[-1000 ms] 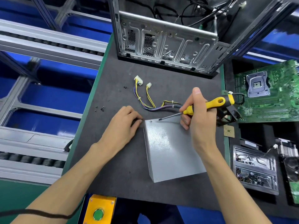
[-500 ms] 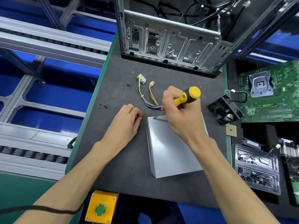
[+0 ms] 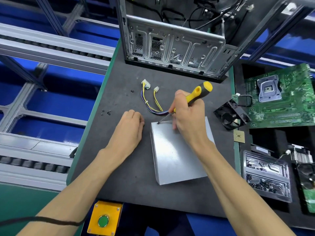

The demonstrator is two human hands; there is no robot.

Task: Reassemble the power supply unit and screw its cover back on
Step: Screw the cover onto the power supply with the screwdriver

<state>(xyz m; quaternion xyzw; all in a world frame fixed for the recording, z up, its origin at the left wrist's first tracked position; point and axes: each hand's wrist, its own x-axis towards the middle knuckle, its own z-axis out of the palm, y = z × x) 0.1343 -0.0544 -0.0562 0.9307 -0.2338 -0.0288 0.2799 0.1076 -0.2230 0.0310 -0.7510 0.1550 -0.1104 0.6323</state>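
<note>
Plain grey sheet-metal power supply box [image 3: 177,154] sits covered on the dark mat [image 3: 119,167] - right hand [image 3: 187,114] grips the yellow-and-black-handled screwdriver [image 3: 196,94] at its far-left corner screw, left hand [image 3: 129,132] loosely curled and empty beside it - probably more screws to go

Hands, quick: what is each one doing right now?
Left hand: fingers curled under, resting on the mat beside the power supply unit; nothing visibly held.
Right hand: grips the screwdriver, tip at the cover's far-left corner.
</note>
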